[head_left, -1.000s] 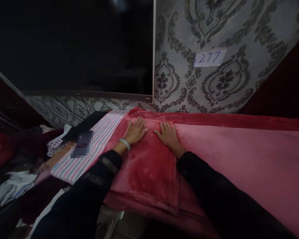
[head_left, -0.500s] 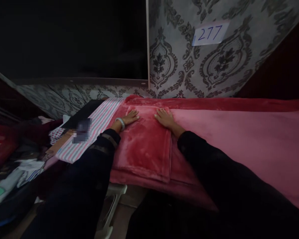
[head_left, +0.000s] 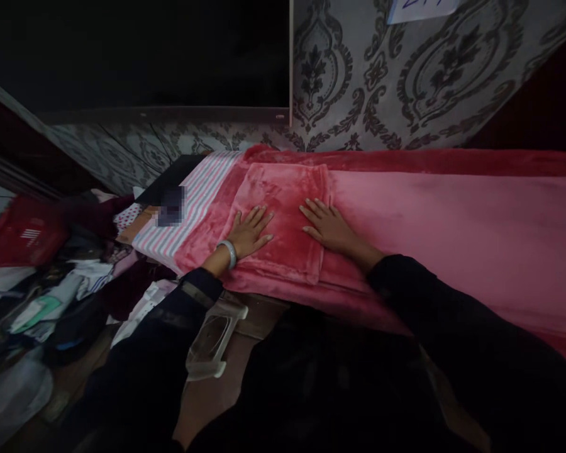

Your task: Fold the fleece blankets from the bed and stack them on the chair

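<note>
A folded red plush blanket (head_left: 283, 242) lies flat in front of me, on top of a larger pink and red plush spread (head_left: 443, 233). On the folded blanket's left side rests my left hand (head_left: 249, 234), fingers spread, a bracelet (head_left: 230, 253) at its wrist. Palm down on the right side, my right hand (head_left: 327, 225) has its fingers apart too. Neither hand grips anything; both touch the blanket's top face. Its near edge shows several stacked layers.
Left of the spread lies a striped cloth (head_left: 202, 192) with a blurred dark item (head_left: 170, 206) on it. Heaped clothes (head_left: 82, 283) and a red bag (head_left: 23, 229) fill the far left. A pale plastic stool (head_left: 217, 340) stands below. Behind, a large screen (head_left: 146, 56) hangs on patterned wallpaper.
Both hands have slid across the folded blanket toward me, from near its far edge to its middle. The view has tilted downward, showing more of the floor and stool.
</note>
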{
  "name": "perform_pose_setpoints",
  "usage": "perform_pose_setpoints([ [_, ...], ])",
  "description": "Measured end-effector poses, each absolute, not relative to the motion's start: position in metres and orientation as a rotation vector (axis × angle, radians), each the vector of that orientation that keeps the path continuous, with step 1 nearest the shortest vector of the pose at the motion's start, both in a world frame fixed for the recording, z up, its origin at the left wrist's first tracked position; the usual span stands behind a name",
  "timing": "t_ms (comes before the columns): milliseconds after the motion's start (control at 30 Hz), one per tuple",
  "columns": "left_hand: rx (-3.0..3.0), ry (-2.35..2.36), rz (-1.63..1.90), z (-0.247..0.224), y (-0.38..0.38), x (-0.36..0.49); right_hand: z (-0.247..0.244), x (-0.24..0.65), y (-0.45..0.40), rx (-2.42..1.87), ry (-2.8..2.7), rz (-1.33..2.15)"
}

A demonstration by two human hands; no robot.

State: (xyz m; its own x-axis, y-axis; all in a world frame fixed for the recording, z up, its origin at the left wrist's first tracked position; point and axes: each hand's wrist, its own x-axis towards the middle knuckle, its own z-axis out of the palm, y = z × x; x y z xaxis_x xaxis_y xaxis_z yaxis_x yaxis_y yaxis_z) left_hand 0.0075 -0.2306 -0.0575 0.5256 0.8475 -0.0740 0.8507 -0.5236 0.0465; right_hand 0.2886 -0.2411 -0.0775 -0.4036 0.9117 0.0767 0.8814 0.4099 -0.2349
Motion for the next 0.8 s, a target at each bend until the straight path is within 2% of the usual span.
perform_pose_setpoints([
  [167,2.589,1.419,0.015,-0.042,-0.235,0.001,-0.071,0.3,-0.264,-1.641,-2.309,0.37],
  [333,2.666,1.136,0.108,-0.032,-0.286,0.008,-0.061,0.31,-0.31,-1.56,-2.069,0.559],
  [500,2.794,1.078,0.165,-0.037,-0.317,0.03,-0.065,0.306,-0.349,-1.486,-2.214,0.495],
  [600,2.774,1.052,0.372,-0.048,-0.313,0.034,-0.072,0.302,-0.364,-1.441,-2.301,0.382],
  [733,2.604,1.154,0.844,-0.064,-0.311,0.038,-0.077,0.292,-0.379,-1.377,-2.424,0.271],
  [800,2.592,1.194,0.939,-0.071,-0.318,0.043,-0.078,0.287,-0.385,-1.341,-2.468,0.234],
])
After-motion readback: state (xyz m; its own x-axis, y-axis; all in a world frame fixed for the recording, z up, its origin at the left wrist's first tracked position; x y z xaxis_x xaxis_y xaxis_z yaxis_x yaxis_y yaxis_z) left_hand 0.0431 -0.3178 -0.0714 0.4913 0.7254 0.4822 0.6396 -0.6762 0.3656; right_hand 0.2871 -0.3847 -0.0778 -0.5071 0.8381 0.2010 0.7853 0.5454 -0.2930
